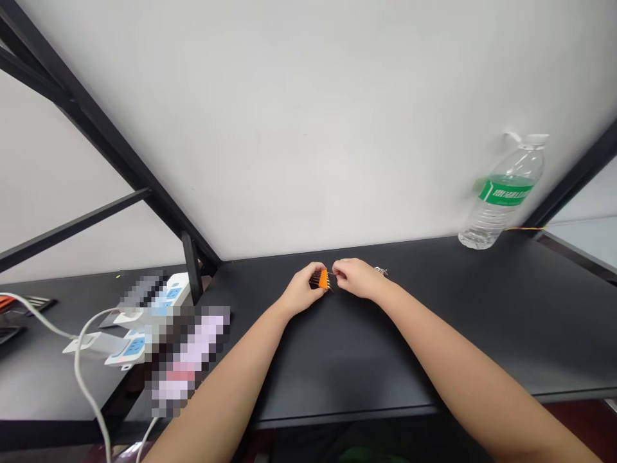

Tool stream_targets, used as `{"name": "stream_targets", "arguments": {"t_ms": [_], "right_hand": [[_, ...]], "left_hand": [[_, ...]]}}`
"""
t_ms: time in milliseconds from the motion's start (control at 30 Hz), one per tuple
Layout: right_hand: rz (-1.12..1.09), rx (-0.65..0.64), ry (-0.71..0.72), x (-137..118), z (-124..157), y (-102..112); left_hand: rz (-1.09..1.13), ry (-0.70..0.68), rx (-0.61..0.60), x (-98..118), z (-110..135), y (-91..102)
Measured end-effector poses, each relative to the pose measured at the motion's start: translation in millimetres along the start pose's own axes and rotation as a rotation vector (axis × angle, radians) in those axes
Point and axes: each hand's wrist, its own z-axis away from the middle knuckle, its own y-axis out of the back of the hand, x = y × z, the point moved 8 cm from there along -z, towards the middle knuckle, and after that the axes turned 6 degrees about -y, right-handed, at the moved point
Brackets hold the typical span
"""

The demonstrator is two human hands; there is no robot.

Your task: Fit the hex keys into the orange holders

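Both my hands meet at the far middle of a black table (366, 360), close to the white wall. My left hand (303, 289) is closed round a small orange and black part (321, 279) with thin dark pins or teeth. My right hand (355, 278) pinches the right end of that same part with its fingertips. A small silvery metal item (382, 271) lies on the table just behind my right hand; I cannot make out what it is.
A plastic water bottle (504, 193) with a green label stands at the back right. White power strips (144, 315) with white cables (81, 366) lie on the neighbouring table at left. Black frame bars (101, 138) rise at the left.
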Motion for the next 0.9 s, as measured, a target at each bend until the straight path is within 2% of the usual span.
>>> {"name": "stream_targets", "arguments": {"t_ms": [167,300,500,633,900], "right_hand": [[0.054,-0.015,0.005,1,-1,-2],[0.222,-0.024,0.015,-5,0,-2],[0.406,-0.046,-0.01,-20,3,-1],[0.327,0.018,-0.067,-20,3,2],[0.085,0.099,-0.053,-16,2,8]], "left_hand": [[0.009,-0.009,-0.014,3,-1,-0.5],[-0.013,-0.012,-0.004,0,-2,-0.7],[-0.188,-0.05,0.032,-3,-2,1.9],[-0.24,-0.114,0.031,1,-3,2.2],[-0.309,-0.074,-0.013,-2,-3,0.9]]}}
